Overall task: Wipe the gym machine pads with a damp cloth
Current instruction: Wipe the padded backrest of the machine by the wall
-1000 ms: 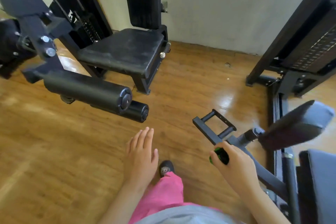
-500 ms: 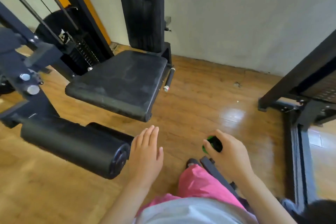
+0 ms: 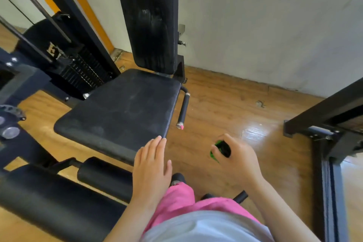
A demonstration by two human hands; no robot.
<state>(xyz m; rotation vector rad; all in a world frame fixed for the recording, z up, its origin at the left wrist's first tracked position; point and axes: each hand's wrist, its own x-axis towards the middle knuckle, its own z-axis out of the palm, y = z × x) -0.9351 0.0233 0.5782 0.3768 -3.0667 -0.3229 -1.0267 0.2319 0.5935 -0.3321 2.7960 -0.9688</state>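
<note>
Since half a second ago the flat black seat pad (image 3: 121,110) has come closer, and the left hand (image 3: 151,165) now reaches its near corner, fingers (image 3: 157,145) straight and together. The right hand (image 3: 241,161) curls round a small green-and-black object (image 3: 221,149) above the wooden floor (image 3: 225,104), right of the seat. The upright black back pad (image 3: 149,17) stands behind.

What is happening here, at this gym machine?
A person stands in front of the machine. The left hand is open, with its fingertips at the front corner of the black seat pad; I cannot tell if they touch it. The right hand grips a small green and black thing, perhaps the cloth, above the wooden floor. The seat pad shows pale smears.
</note>
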